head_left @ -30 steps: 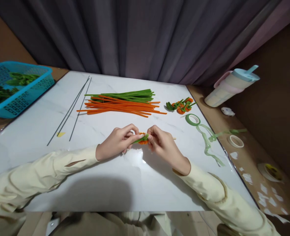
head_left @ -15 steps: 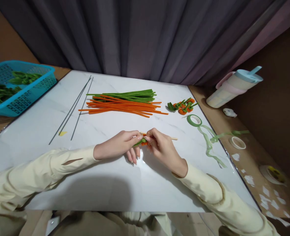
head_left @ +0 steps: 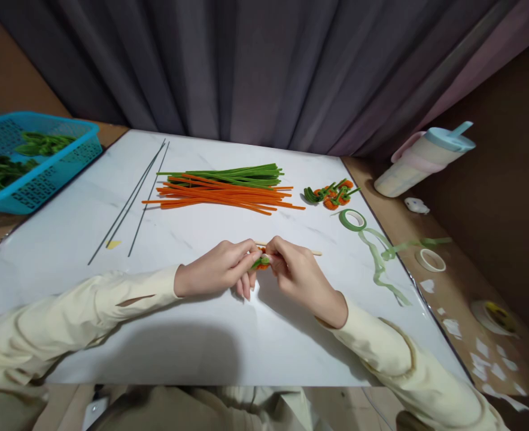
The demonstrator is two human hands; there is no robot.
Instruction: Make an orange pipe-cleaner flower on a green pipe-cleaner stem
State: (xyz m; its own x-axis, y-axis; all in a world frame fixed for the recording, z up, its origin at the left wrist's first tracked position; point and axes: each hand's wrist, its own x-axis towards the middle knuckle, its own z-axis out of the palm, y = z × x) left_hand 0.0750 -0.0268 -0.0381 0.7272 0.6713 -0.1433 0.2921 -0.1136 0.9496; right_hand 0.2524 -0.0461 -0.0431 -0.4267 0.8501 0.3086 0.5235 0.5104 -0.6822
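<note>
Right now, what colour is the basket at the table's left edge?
Bright blue basket with perforated walls, clearest in the head view.

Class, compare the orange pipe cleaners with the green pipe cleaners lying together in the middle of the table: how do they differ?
The orange pipe cleaners lie nearer the person; the green pipe cleaners lie behind them, toward the curtain. The orange ones fan out loosely and reach further right; the green ones sit in a tighter bundle. Both are straight, unbent and lie lengthwise, touching, on the white table.
</note>
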